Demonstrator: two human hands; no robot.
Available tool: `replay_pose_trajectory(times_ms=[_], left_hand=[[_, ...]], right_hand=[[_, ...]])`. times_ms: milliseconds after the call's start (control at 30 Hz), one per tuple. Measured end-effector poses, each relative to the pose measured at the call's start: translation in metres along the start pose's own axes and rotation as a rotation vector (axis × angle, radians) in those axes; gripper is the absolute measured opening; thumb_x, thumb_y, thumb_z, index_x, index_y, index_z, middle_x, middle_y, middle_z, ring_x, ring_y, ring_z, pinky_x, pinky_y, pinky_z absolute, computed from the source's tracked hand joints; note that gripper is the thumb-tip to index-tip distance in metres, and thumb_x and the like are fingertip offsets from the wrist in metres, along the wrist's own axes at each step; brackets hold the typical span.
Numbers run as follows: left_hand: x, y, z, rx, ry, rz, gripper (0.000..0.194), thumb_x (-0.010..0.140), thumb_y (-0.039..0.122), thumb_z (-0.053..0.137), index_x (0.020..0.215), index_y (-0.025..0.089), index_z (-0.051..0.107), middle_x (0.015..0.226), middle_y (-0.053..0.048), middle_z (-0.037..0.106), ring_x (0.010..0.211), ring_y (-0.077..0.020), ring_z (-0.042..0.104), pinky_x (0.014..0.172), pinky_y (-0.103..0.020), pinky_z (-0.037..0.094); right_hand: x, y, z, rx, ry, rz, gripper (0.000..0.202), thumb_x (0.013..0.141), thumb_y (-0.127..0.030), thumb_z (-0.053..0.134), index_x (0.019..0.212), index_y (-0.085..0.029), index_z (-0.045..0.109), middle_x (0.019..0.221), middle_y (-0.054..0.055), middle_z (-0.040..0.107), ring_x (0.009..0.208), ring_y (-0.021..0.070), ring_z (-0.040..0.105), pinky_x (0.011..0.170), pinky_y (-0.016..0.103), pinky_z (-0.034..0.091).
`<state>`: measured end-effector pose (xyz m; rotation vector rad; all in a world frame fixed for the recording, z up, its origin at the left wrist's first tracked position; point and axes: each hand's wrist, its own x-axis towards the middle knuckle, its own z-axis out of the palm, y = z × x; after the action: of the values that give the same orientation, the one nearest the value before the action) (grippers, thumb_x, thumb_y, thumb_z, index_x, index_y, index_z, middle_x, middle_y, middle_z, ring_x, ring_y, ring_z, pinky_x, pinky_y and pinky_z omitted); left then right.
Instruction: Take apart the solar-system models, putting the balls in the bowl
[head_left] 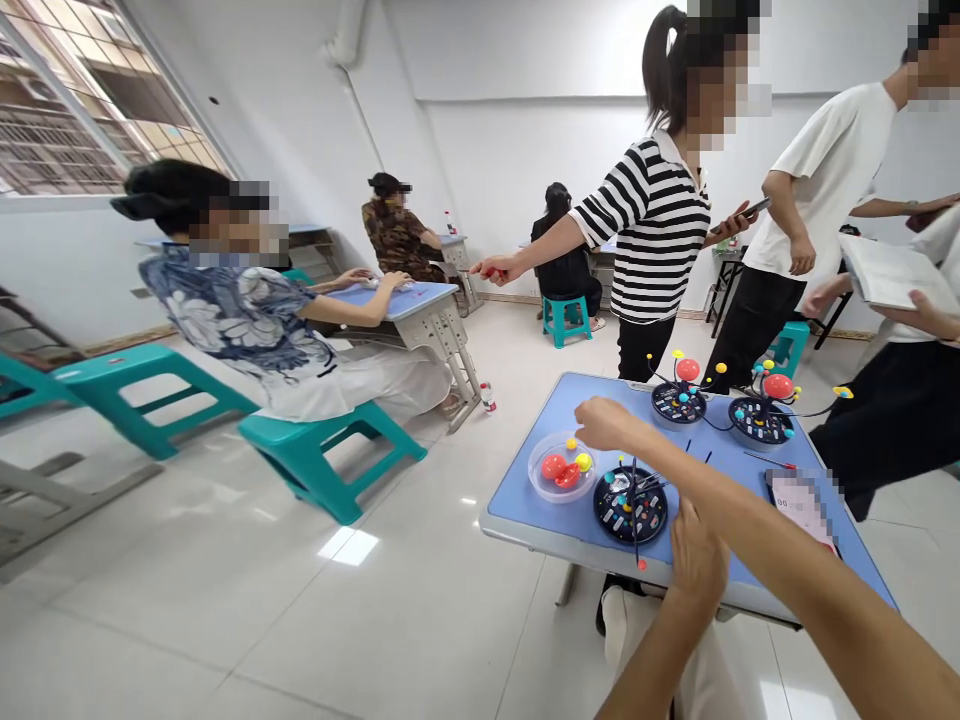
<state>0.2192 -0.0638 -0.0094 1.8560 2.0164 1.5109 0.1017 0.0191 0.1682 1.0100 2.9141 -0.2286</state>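
My right hand (606, 424) is closed, back upward, over the far rim of a clear plastic bowl (537, 490). A small orange-yellow ball (571, 443) shows right at its fingertips; whether they grip it I cannot tell. Inside the bowl are red half-shells (559, 470) and a yellow ball (583, 462). To the right of the bowl, a part-built solar system model (628, 512) has a round black base, thin black rods and small coloured balls. My left hand (699, 550), fingers curled, is close against the base's right side; what it holds is hidden.
Two built models (679, 402) (761, 420) stand at the table's far side. A screwdriver (772, 460) and a phone (802, 510) lie at the right. A person in stripes (660, 230) stands beyond the blue table (517, 525); others stand right. A seated person (247, 310) works at left.
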Motion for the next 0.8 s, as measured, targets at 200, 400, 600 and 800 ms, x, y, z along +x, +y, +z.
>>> replay_pose_trajectory(times_ms=[200, 400, 600, 800], left_hand=[[-0.037, 0.018, -0.084, 0.054, 0.183, 0.44, 0.042, 0.092, 0.017, 0.047, 0.134, 0.009, 0.051, 0.112, -0.017, 0.072, 0.097, -0.0209, 0.07, 0.081, -0.03, 0.058], [0.04, -0.012, -0.185, -0.162, 0.215, 0.01, 0.021, 0.091, 0.019, 0.05, 0.103, 0.018, 0.067, 0.092, -0.005, 0.075, 0.082, -0.0137, 0.069, 0.075, -0.022, 0.054], [0.152, -0.051, -0.161, -0.286, -0.544, -0.046, 0.027, 0.084, 0.031, 0.052, 0.082, 0.014, 0.072, 0.077, -0.002, 0.069, 0.073, -0.015, 0.061, 0.068, -0.025, 0.047], [0.186, -0.067, -0.109, -0.36, -1.084, -0.082, 0.022, 0.065, 0.022, 0.063, 0.082, 0.014, 0.075, 0.071, 0.001, 0.068, 0.069, -0.013, 0.057, 0.067, -0.023, 0.043]], right_hand=[[-0.05, 0.059, -0.035, -0.073, 0.106, 0.137, 0.021, 0.086, -0.015, 0.053, 0.087, -0.015, 0.074, 0.094, 0.012, 0.073, 0.084, 0.0214, 0.066, 0.062, 0.026, 0.037], [-0.1, 0.085, -0.004, -0.055, 0.116, 0.236, 0.021, 0.088, -0.024, 0.054, 0.081, -0.018, 0.073, 0.082, 0.009, 0.072, 0.076, 0.0199, 0.064, 0.058, 0.026, 0.031], [-0.113, 0.092, 0.025, 0.095, 0.174, 0.262, 0.017, 0.085, -0.027, 0.058, 0.086, -0.019, 0.072, 0.081, 0.005, 0.072, 0.073, 0.0173, 0.062, 0.058, 0.025, 0.029], [-0.113, 0.091, 0.03, 0.177, 0.215, 0.235, 0.016, 0.081, -0.016, 0.054, 0.07, -0.016, 0.066, 0.07, 0.003, 0.067, 0.062, 0.0129, 0.054, 0.056, 0.024, 0.027]])
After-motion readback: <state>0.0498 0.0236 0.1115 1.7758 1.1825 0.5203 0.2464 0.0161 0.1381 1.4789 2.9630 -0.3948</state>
